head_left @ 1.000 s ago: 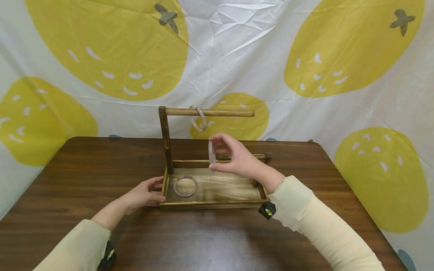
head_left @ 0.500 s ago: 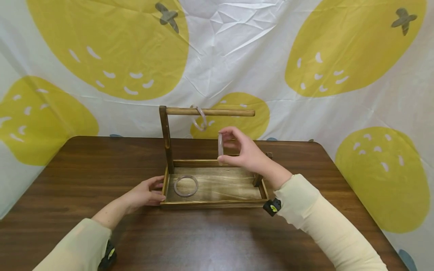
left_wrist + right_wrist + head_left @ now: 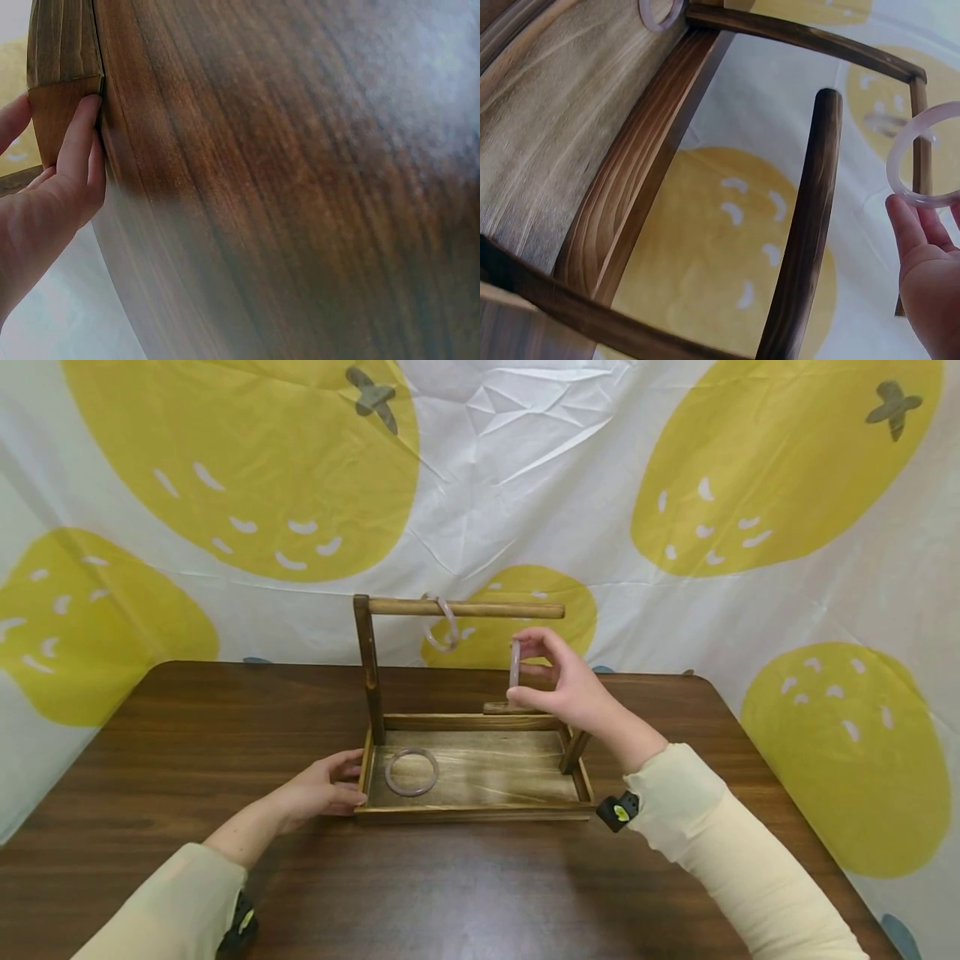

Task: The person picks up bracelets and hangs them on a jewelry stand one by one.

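Note:
In the head view my right hand [image 3: 573, 689] pinches a pale translucent bangle [image 3: 514, 667] upright between thumb and fingertips. It is right of the upper bar [image 3: 502, 609] and overlaps the shorter lower bar [image 3: 495, 708] of a wooden jewelry stand [image 3: 472, 813]. The right wrist view shows the held bangle [image 3: 896, 161] as a ring above the fingers. A second bangle [image 3: 452, 625] hangs on the upper bar. A third bangle [image 3: 411, 793] lies flat at the left of the tray base. My left hand [image 3: 318, 789] holds the tray's left end, with fingers [image 3: 79, 142] against its outer side.
The stand's tall post [image 3: 366, 668] rises at the left and a shorter post [image 3: 573, 752] at the right. Under it is a dark wood table [image 3: 450, 893]. Behind the table hangs a white cloth [image 3: 517, 485] with yellow fruit shapes.
My right hand has moved right and slightly upward with the bangle, uncovering part of the lower bar. My left hand, the stand and the other two bangles have stayed in place.

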The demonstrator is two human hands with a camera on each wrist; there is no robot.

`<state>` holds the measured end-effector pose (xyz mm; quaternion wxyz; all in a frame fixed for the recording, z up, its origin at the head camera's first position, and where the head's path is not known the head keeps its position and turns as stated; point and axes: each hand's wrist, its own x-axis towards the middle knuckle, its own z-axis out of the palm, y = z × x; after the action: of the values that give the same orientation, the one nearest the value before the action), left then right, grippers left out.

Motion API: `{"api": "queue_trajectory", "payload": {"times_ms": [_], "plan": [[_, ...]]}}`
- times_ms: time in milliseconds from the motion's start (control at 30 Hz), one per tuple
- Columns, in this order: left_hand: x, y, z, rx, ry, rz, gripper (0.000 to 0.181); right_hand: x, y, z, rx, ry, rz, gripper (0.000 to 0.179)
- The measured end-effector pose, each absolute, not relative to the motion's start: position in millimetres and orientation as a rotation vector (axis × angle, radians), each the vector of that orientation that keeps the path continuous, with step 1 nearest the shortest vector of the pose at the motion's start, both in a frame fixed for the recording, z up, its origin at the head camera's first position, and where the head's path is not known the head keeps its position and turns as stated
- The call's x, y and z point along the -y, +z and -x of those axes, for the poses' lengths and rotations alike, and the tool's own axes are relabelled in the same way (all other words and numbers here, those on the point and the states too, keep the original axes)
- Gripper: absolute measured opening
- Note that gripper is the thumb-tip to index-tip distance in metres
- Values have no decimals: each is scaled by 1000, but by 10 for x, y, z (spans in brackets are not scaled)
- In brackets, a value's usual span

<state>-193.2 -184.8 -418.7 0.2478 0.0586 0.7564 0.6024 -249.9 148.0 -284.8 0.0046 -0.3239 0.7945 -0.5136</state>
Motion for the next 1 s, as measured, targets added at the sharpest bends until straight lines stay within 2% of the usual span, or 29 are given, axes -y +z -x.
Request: {"api": "queue_trajectory", "payload": {"times_ms": [600,1000], "plan": [[1837,-4170,1902,-2063,1647,-162,79,-1763,-2868,2621,-2544,-1658,887,57],[1836,-4178,1911,-2066,1641,-157,79,-1959,-2855,2700,-2528,-1724,799,51]]}}
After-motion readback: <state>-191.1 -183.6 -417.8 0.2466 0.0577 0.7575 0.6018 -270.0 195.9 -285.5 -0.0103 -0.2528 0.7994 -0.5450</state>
